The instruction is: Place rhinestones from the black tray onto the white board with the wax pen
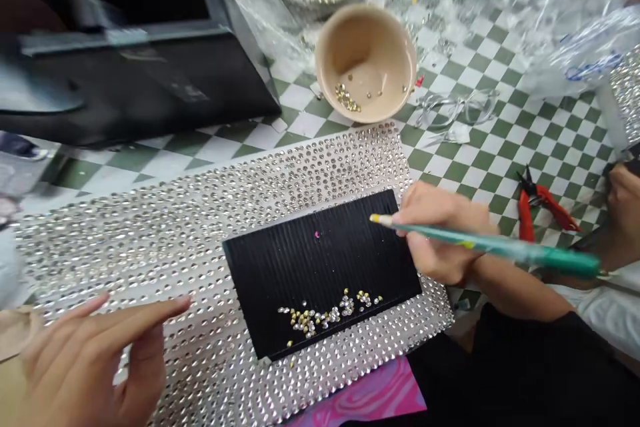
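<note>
My right hand (440, 230) is closed around a green picker pen (520, 251), its yellowish tip over the upper right of a black ridged tray (270, 267). Gold-backed clear rhinestones (310, 320) lie loose along the tray's lower edge, and a small pink bit (317, 234) sits higher up. The tray rests on a pale sheet covered with rows of rhinestones (200, 233). Over the left part of that sheet is my left hand (100, 360), empty, with index finger stretched out and thumb apart; whether it touches the sheet I cannot tell.
Behind the sheet stand a black box (165, 90) and a beige bowl (395, 53) with a few stones. Clear glasses (457, 109) and red-handled pliers (550, 203) lie right on the checkered cloth (565, 147). Another person's hand (625, 193) shows at the right edge.
</note>
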